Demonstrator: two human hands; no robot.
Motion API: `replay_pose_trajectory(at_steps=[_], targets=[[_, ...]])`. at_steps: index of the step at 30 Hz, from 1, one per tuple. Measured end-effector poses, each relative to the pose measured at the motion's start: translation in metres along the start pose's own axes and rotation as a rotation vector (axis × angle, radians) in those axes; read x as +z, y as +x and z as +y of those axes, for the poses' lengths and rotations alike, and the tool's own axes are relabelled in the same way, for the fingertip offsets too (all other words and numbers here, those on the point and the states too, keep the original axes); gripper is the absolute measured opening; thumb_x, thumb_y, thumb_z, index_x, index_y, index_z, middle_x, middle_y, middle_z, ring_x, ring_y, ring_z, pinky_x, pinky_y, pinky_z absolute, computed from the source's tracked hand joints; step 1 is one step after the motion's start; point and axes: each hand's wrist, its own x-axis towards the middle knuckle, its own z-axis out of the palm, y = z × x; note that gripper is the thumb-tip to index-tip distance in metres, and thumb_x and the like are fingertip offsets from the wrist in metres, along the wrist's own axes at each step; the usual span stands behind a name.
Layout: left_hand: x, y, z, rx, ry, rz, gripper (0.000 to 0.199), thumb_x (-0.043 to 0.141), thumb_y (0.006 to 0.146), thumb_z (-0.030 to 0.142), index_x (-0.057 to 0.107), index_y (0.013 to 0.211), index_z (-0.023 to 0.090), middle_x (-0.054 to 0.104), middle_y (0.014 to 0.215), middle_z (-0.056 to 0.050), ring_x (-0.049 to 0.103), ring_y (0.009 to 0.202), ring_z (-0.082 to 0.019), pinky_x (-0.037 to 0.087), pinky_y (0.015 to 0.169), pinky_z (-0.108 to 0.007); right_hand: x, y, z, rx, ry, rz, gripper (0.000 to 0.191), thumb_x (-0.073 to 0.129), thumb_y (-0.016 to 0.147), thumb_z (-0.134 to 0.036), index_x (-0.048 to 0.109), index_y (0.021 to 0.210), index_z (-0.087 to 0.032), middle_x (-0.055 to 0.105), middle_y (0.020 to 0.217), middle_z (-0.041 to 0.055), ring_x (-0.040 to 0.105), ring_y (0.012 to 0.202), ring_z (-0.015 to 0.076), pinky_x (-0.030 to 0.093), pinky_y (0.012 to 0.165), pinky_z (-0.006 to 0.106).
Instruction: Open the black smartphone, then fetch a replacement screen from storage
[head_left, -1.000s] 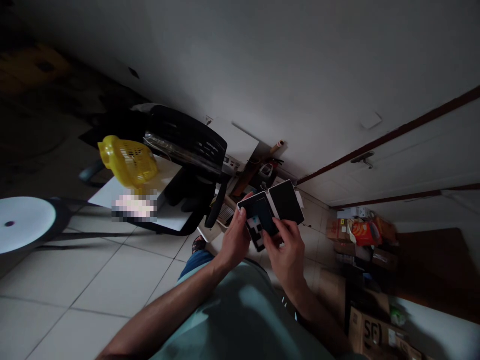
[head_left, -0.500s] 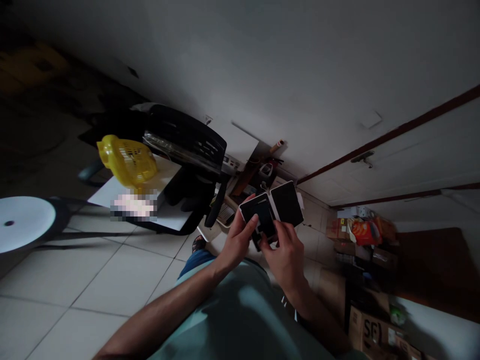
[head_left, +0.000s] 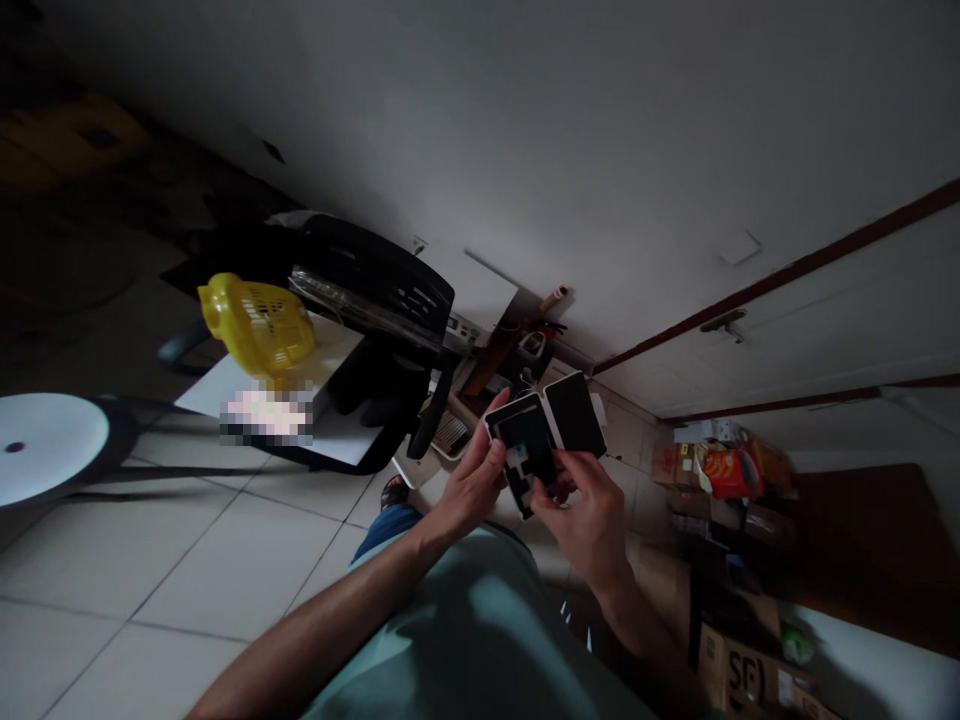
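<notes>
A dark-screened device [head_left: 527, 447], like a phone or small tablet, is held tilted in front of my body. It sits in one half of an opened flip case with pale edges. The case's black cover [head_left: 575, 415] hangs unfolded to the right. My left hand [head_left: 474, 475] grips the left edge, its thumb on the front and its fingers behind. My right hand [head_left: 583, 500] is closed at the lower right edge, thumb and fingertips against the device. Whether it pinches anything smaller there is hidden. Pale shapes and a small bluish patch show on the lower part of the front.
To the left, a black office chair [head_left: 375, 275] carries a yellow plastic basket [head_left: 262, 325] and a white board. Beside it stands a round white-topped stool [head_left: 52, 448]. Cardboard boxes [head_left: 739, 660] and an orange bag [head_left: 727, 472] are piled at right. A wall runs along the far side.
My left thumb has slid from over the front toward its left edge, uncovering more of it. My right hand has shifted slightly right and down. The device has tilted a little.
</notes>
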Motion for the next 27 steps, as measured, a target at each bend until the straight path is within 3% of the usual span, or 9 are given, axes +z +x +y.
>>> replay_pose_trajectory(at_steps=[7, 16, 27], targets=[[0.000, 0.002, -0.004, -0.003, 0.017, 0.059, 0.075, 0.066, 0.102, 0.064, 0.047, 0.168, 0.034, 0.077, 0.121, -0.008, 0.073, 0.091, -0.025, 0.064, 0.077, -0.037, 0.001, -0.005, 0.000, -0.042, -0.054, 0.107, 0.027, 0.069, 0.092, -0.020, 0.075, 0.118, -0.018, 0.075, 0.098, 0.0049, 0.069, 0.062, 0.0107, 0.063, 0.063, 0.025], [0.002, 0.004, 0.001, -0.009, 0.027, 0.078, 0.072, 0.064, 0.102, 0.066, 0.050, 0.166, 0.036, 0.074, 0.140, -0.008, 0.074, 0.108, -0.031, 0.064, 0.087, -0.042, 0.004, -0.012, 0.009, -0.134, -0.194, 0.103, 0.031, 0.067, 0.095, -0.021, 0.074, 0.125, -0.018, 0.076, 0.106, 0.0086, 0.073, 0.072, 0.0162, 0.066, 0.069, 0.031], [0.000, 0.003, -0.002, 0.014, 0.084, 0.083, 0.070, 0.067, 0.101, 0.062, 0.055, 0.164, 0.033, 0.074, 0.139, -0.011, 0.073, 0.115, -0.034, 0.064, 0.094, -0.047, 0.018, -0.015, 0.005, -0.098, -0.184, 0.119, 0.032, 0.065, 0.095, -0.019, 0.072, 0.127, -0.017, 0.076, 0.109, 0.0099, 0.077, 0.075, 0.0181, 0.068, 0.072, 0.032]])
